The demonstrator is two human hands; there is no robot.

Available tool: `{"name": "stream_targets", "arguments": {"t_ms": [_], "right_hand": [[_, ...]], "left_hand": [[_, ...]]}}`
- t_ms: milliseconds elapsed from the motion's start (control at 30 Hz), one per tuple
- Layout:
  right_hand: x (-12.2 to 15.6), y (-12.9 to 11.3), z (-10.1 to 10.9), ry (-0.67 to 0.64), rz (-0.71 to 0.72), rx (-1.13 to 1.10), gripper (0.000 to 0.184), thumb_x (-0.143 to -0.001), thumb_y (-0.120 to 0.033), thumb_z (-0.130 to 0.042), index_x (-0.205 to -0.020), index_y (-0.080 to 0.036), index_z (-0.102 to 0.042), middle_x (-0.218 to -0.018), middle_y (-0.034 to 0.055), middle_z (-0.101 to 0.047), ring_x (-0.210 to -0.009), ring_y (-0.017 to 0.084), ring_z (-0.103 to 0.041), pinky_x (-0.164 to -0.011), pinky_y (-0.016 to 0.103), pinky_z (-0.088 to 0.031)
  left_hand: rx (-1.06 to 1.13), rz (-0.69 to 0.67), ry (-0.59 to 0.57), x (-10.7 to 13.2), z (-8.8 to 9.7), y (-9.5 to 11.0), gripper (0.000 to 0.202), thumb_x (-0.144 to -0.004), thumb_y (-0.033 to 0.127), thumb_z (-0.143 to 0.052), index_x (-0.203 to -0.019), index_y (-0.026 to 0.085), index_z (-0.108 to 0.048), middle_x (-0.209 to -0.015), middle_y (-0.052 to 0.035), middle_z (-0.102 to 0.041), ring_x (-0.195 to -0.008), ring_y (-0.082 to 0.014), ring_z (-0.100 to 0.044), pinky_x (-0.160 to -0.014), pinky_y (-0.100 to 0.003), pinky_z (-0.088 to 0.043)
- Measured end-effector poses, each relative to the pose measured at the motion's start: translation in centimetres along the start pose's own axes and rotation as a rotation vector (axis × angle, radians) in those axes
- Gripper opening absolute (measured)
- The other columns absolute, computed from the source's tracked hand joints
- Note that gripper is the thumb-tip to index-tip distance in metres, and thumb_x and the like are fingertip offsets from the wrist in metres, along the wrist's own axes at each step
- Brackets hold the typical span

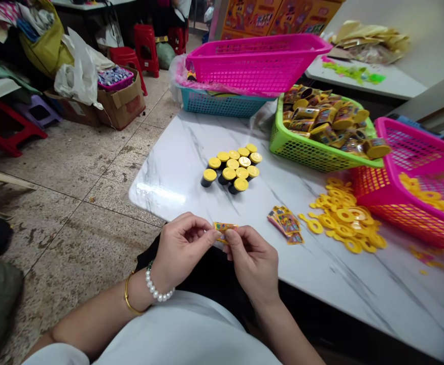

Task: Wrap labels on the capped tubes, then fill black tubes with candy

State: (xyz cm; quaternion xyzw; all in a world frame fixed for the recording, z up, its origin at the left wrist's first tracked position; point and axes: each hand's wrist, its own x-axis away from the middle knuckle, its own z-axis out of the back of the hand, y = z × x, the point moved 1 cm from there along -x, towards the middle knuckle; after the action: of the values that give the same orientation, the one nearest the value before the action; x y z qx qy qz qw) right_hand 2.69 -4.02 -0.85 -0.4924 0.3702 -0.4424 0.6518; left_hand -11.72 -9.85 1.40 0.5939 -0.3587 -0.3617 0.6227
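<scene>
Between my two hands, near the table's front edge, is a small yellow printed label. My left hand pinches its left end between thumb and fingers. My right hand grips the right end, the thumb lying over it. Beyond them stands a group of small black tubs with yellow lids, upright on the white marbled table. A loose stack of similar printed labels lies to the right of my right hand. Farther right is a heap of yellow plastic ring wands.
A green basket is full of labelled tubs. A pink basket at the right holds more yellow rings. Another pink basket rests on a blue one at the back. Cardboard boxes and red stools stand on the floor.
</scene>
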Motion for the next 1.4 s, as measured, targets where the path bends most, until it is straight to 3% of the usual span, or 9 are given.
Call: {"name": "stream_targets", "arguments": {"t_ms": [200, 400, 567, 700, 867, 967, 1067, 1200, 1400], "right_hand": [[0.1, 0.0, -0.4, 0.020, 0.072, 0.033, 0.027, -0.092, -0.041, -0.064, -0.075, -0.020, -0.066, -0.057, -0.0031, -0.059, -0.047, 0.011, -0.049, -0.048, 0.024, -0.042], [-0.6, -1.0, 0.3, -0.126, 0.208, 0.178, 0.032, -0.097, -0.039, -0.055, -0.073, -0.020, -0.065, -0.059, -0.0014, -0.060, -0.051, 0.012, -0.053, -0.050, 0.025, -0.043], [-5.1, -2.5, 1.2, 0.259, 0.501, 0.624, 0.021, -0.090, -0.043, -0.066, -0.091, -0.021, -0.066, -0.087, 0.0073, -0.070, -0.075, 0.020, -0.063, -0.070, 0.032, -0.048], [-8.6, -1.8, 0.6, 0.270, 0.465, 0.823, 0.013, -0.085, -0.030, -0.066, -0.081, -0.022, -0.057, -0.094, 0.0094, -0.069, -0.084, 0.024, -0.063, -0.069, 0.033, -0.047], [-7.7, -1.7, 1.4, 0.324, 0.279, 0.450, 0.019, -0.077, -0.029, -0.070, -0.090, -0.022, -0.058, -0.082, 0.0023, -0.066, -0.069, 0.018, -0.061, -0.070, 0.033, -0.051], [-5.8, -2.3, 2.6, 0.108, 0.064, -0.014, 0.031, -0.075, -0.034, -0.073, -0.101, -0.021, -0.064, -0.089, 0.0031, -0.069, -0.073, 0.017, -0.065, -0.072, 0.034, -0.056], [-4.3, -2.9, 3.3, -0.054, -0.063, -0.284, 0.026, -0.075, -0.032, -0.074, -0.098, -0.021, -0.071, -0.085, 0.0034, -0.070, -0.071, 0.017, -0.065, -0.069, 0.034, -0.057], [-3.4, -2.7, 3.2, -0.072, -0.112, -0.355, 0.025, -0.071, -0.032, -0.080, -0.093, -0.021, -0.074, -0.084, 0.0035, -0.072, -0.069, 0.016, -0.065, -0.066, 0.032, -0.058], [-3.4, -2.6, 3.3, -0.008, -0.147, -0.184, 0.029, -0.073, -0.042, -0.080, -0.089, -0.019, -0.072, -0.082, 0.0037, -0.072, -0.065, 0.016, -0.067, -0.063, 0.029, -0.059]], "left_hand": [[0.138, 0.134, -0.037, -0.1, 0.0, -0.5, 0.017, -0.070, 0.029, -0.080, -0.070, 0.015, -0.070, -0.071, -0.0028, -0.066, -0.063, -0.0114, -0.057, -0.059, -0.023, -0.048], [0.211, 0.339, -0.146, -0.2, 0.1, -0.6, 0.027, -0.066, 0.036, -0.083, -0.076, 0.012, -0.075, -0.058, -0.0010, -0.062, -0.048, -0.0067, -0.045, -0.046, -0.019, -0.035], [0.307, 0.479, -0.206, -0.2, 0.3, -0.6, 0.037, -0.065, 0.046, -0.084, -0.064, 0.013, -0.068, -0.046, 0.0021, -0.053, -0.040, -0.0033, -0.036, -0.040, -0.017, -0.018], [0.424, 0.569, -0.208, -0.6, 0.7, 0.0, 0.042, -0.058, 0.047, -0.089, -0.064, 0.012, -0.066, -0.046, 0.0038, -0.049, -0.040, -0.0017, -0.030, -0.039, -0.017, -0.010], [0.575, 0.660, -0.176, -1.5, 1.4, 0.4, 0.041, -0.054, 0.041, -0.091, -0.065, 0.012, -0.064, -0.044, 0.0055, -0.045, -0.040, -0.0009, -0.025, -0.037, -0.016, -0.004], [0.656, 0.682, -0.178, -1.9, 1.5, 0.4, 0.041, -0.051, 0.035, -0.093, -0.072, 0.009, -0.070, -0.050, 0.0047, -0.048, -0.043, 0.0001, -0.026, -0.037, -0.014, -0.005], [0.718, 0.708, -0.165, -2.2, 1.2, 0.4, 0.041, -0.049, 0.030, -0.094, -0.073, 0.007, -0.071, -0.056, 0.0038, -0.051, -0.045, 0.0010, -0.028, -0.036, -0.013, -0.007], [0.746, 0.703, -0.157, -2.4, 0.7, 0.3, 0.041, -0.050, 0.030, -0.094, -0.074, 0.008, -0.070, -0.056, 0.0046, -0.050, -0.044, 0.0011, -0.029, -0.035, -0.012, -0.007], [0.616, 0.638, -0.144, -2.2, 0.5, -0.3, 0.044, -0.053, 0.041, -0.093, -0.070, 0.012, -0.065, -0.045, 0.0074, -0.044, -0.040, -0.0002, -0.029, -0.036, -0.013, -0.008]]}}
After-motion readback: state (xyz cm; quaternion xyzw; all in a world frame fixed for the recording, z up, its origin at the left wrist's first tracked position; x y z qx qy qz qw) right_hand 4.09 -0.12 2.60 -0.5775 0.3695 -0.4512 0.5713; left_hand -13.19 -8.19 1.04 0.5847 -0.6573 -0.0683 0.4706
